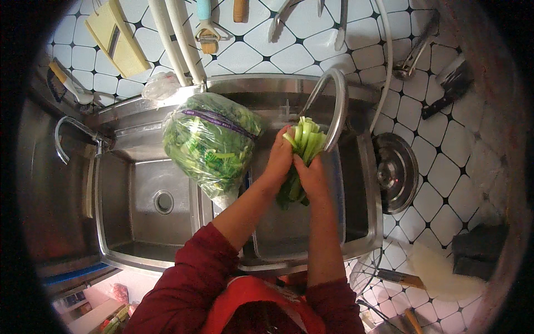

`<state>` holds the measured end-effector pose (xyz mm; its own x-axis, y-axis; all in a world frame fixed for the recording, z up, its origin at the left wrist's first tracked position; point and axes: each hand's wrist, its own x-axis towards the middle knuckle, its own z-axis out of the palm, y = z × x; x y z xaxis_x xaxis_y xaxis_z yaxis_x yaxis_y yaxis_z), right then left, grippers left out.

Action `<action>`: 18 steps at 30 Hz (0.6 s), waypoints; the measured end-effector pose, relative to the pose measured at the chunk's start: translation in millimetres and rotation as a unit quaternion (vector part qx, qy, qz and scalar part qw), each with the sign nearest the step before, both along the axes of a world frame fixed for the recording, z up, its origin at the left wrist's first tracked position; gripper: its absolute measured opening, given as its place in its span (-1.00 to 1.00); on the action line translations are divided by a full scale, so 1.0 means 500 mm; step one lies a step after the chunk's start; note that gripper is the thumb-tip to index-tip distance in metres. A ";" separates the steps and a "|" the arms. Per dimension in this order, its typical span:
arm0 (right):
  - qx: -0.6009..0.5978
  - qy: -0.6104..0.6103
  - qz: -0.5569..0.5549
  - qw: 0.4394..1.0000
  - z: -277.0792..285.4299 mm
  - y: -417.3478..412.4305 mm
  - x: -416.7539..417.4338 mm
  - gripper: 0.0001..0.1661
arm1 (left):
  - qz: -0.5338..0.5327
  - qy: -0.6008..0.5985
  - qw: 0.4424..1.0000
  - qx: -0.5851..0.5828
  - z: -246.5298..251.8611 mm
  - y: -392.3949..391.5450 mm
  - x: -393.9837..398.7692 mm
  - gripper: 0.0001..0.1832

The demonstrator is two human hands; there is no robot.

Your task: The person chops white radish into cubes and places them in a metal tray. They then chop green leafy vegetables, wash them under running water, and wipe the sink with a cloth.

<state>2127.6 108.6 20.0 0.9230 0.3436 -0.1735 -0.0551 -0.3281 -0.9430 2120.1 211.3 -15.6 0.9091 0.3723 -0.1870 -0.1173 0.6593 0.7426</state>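
Both my hands grip a bunch of leafy green vegetables [308, 135] over the right sink basin. Its pale cut stems point away from me and the dark leaves hang towards me. My left hand [278, 154] wraps the bunch from the left, near the stem ends. From the right, my right hand [311, 175] holds it slightly lower, thumb across the stems. Below lies a rectangular tub [292, 240] in the basin. To the left of my left hand, a clear plastic bag [208, 146] full of greens with a purple printed band rests across the sink divider.
A curved hose or spout [338, 108] arches just right of the bunch. The left basin [162, 225] has a drain and a faucet [62, 140]. A metal lid [396, 173] leans at the right rim. A slicer [117, 39] and a peeler [207, 35] hang on the tiled wall.
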 end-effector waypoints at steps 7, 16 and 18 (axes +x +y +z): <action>0.063 0.115 0.009 0.991 -0.172 -0.068 0.029 -0.43 | -0.041 0.140 0.989 0.026 -0.123 -0.024 -0.032 -0.32; -0.258 -0.122 0.008 0.958 -0.346 -0.153 0.005 -0.36 | -0.092 0.086 0.841 0.526 -0.178 0.007 -0.144 -0.37; -0.312 -0.178 0.042 0.932 -0.348 -0.134 0.014 -0.32 | -0.120 0.076 0.814 0.563 -0.139 -0.011 -0.214 -0.45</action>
<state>2134.4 41.3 -153.9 0.9343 0.3527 -0.0515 0.2763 -0.8080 -0.5204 2013.2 205.9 -84.9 0.9792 0.2002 0.0331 0.0642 -0.4601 0.8855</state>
